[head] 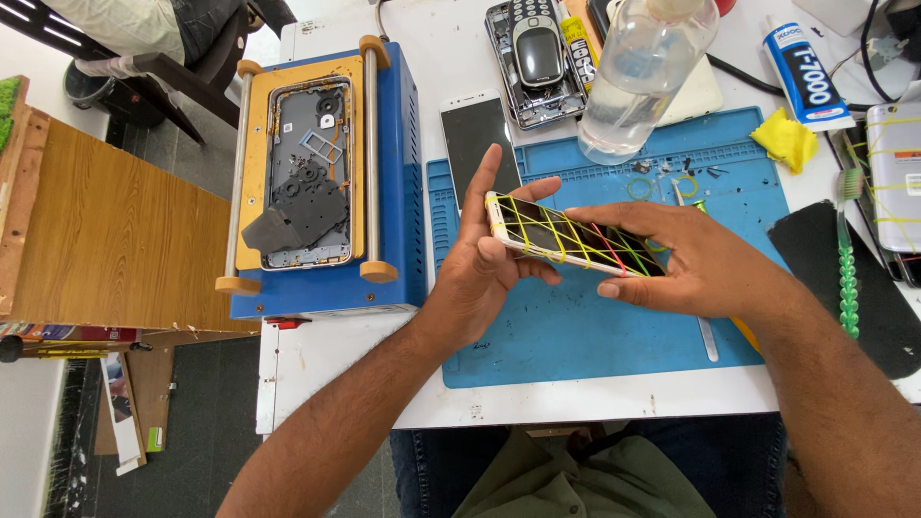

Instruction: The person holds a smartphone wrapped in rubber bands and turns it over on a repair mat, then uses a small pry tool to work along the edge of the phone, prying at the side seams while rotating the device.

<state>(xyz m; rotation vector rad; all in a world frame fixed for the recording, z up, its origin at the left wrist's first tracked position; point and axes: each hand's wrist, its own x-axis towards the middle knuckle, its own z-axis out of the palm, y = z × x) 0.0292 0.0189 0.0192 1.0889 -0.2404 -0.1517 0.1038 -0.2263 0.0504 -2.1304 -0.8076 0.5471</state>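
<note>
**Two hands hold a banded phone over the blue mat**

A blue work mat (576, 336) covers the white table (336, 374). At its far edge stands a clear plastic bottle (643, 72), and beside that lies a second phone (477, 134) with a dark screen. Farther back rests an opened handset (532, 58) with its parts showing. To the left sits a blue machine (398, 182) with a phone back shell (307, 173) on its yellow plate. On the right lie a yellow cloth (787, 139), a glue tube (806, 72) and a green toothbrush (847, 259). Nothing blocks the hands.

Both forearms come in from the near edge and meet above the middle of the mat. The left hand (480, 278) is upright, with its index finger stretched straight up; its thumb and remaining fingers curl about the left end of the phone (571, 240). The right hand (691, 264) lies palm down, fingers extended and loosely closed over the phone's right end, thumb beneath. The phone, crisscrossed with yellow, green and red rubber bands, is raised off the mat and tilted, its right end lower.
</note>
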